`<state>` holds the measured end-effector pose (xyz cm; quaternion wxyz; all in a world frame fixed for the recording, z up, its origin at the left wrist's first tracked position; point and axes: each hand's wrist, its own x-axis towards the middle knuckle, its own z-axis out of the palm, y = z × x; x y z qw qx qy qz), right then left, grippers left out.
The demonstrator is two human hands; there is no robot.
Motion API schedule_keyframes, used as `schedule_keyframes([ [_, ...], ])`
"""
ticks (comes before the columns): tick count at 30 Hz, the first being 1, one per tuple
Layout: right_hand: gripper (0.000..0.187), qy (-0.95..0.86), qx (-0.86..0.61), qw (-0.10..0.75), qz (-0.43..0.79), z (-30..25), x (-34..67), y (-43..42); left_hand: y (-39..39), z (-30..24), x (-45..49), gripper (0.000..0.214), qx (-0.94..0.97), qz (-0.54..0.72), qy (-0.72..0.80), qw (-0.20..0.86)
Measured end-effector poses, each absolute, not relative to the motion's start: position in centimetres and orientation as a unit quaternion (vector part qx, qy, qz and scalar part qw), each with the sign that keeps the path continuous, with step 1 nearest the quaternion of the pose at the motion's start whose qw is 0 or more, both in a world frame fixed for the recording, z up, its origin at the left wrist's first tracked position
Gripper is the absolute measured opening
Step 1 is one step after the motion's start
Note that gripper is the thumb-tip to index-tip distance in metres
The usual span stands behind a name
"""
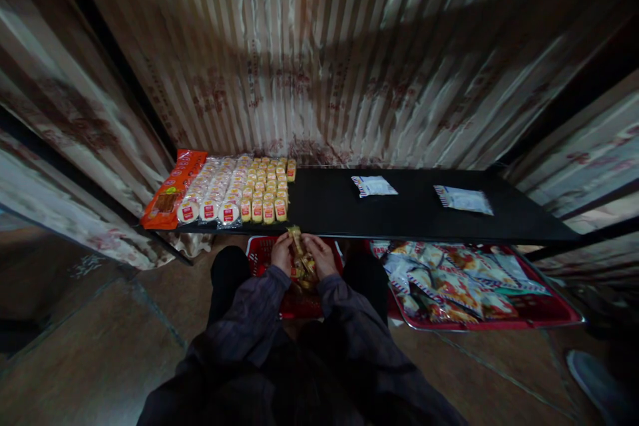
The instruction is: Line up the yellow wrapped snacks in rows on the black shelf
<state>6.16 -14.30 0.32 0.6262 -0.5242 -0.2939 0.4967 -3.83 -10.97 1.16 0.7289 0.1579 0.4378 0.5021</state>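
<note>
My left hand (pixel 282 254) and my right hand (pixel 322 255) are close together at the shelf's front edge, over a red basket (pixel 253 254). Between their closed fingers is a small gold-wrapped snack (pixel 295 238), with more gold-wrapped pieces (pixel 303 269) in the basket below. Just beyond the hands, on the black shelf (pixel 324 210), stand tight rows of small yellow snack packs (pixel 263 196) with red and white labels. To their left lie rows of round white packs (pixel 208 203) in clear wrap, then an orange bag (pixel 174 186).
Two white packets (pixel 374 186) lie apart on the shelf's middle and right. Below right, a red tray (pixel 554 309) holds several snack bags (pixel 452 279). Patterned curtain (pixel 294 66) hangs behind, with dark frame posts (pixel 120 46). A shoe (pixel 594 376) shows at lower right.
</note>
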Motion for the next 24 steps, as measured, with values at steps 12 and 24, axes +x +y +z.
schedule_keyframes([
  [12,0.049,-0.354,-0.555,0.614,0.435,-1.5,7.0,-13.3,-11.3,3.3,-3.8,0.028,0.172,0.515,0.435,0.719],
  [24,0.061,-0.309,-0.569,0.635,0.422,-0.9,7.5,-11.5,-10.4,3.9,-3.2,0.022,0.232,0.544,0.420,0.689],
])
